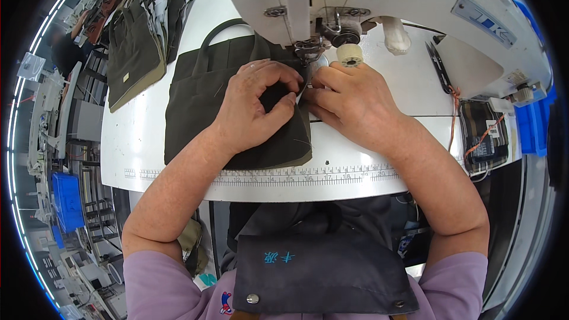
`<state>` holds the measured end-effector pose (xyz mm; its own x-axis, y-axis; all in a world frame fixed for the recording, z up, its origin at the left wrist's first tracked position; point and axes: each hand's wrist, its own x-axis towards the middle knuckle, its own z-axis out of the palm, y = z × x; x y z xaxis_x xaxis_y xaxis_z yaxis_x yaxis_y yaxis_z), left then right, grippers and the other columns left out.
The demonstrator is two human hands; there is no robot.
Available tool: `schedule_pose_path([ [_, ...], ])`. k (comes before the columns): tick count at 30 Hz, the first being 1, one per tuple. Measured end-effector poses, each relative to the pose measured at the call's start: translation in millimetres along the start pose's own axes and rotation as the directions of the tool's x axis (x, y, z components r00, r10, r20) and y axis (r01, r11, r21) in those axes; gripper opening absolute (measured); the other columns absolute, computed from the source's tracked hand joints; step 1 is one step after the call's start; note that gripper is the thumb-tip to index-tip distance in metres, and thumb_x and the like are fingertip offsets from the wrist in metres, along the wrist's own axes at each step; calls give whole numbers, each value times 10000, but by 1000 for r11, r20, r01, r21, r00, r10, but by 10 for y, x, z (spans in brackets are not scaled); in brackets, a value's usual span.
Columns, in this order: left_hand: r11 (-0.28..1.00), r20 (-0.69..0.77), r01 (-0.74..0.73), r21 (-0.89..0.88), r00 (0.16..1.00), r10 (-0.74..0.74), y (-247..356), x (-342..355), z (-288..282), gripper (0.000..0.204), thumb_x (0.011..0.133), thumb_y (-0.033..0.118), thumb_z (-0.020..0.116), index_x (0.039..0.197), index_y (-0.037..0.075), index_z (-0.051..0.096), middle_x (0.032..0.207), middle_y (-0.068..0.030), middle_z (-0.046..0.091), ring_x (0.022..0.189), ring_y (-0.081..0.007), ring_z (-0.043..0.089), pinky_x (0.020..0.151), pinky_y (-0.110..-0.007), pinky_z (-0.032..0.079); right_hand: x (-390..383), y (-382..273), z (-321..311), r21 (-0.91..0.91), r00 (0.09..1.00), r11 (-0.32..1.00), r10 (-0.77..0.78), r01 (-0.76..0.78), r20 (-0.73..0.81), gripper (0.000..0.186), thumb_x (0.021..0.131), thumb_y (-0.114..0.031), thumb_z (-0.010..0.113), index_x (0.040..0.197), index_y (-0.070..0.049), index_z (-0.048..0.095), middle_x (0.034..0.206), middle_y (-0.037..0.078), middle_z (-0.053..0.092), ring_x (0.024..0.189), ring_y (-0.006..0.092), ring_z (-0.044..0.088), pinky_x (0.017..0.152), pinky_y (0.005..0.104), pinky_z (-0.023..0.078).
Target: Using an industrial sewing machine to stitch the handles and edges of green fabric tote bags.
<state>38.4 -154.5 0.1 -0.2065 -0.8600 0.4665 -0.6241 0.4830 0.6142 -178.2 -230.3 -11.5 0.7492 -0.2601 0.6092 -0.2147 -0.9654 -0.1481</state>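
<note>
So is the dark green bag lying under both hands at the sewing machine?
Yes, the left hand and right hand press the dark green bag beside the needle.

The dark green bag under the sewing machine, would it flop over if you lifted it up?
Probably floppy: the dark green bag lies flat on the white table and bunches under the left hand. It looks light. It likely slides easily, since the table looks smooth.

the hands (349,98) cover the needle area; the bag (195,101) lies partly hidden beneath the left hand (252,109).
</note>
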Motion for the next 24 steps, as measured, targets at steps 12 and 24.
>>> schedule_pose_path([
  [12, 985, -35, 123, -125, 991, -128, 19, 28, -3, 316, 899, 208, 686, 1116, -17, 647, 1017, -165, 723, 991, -320, 700, 897, -391, 522, 201, 11, 83, -231, 990, 963, -144, 141, 2, 54, 743, -118, 681, 794, -103, 692, 839, 22, 589, 793, 197, 660, 670, 352, 529],
  [24, 969, -20, 177, -173, 983, -183, -20, 21, 6, 354, 983, 304, 656, 1120, -19, 701, 1037, -154, 732, 993, -297, 711, 879, -359, 538, 147, 95, -41, -158, 956, 945, -270, 287, 117, 117, 765, -126, 675, 866, -78, 709, 886, 18, 606, 879, 176, 652, 687, 326, 561],
])
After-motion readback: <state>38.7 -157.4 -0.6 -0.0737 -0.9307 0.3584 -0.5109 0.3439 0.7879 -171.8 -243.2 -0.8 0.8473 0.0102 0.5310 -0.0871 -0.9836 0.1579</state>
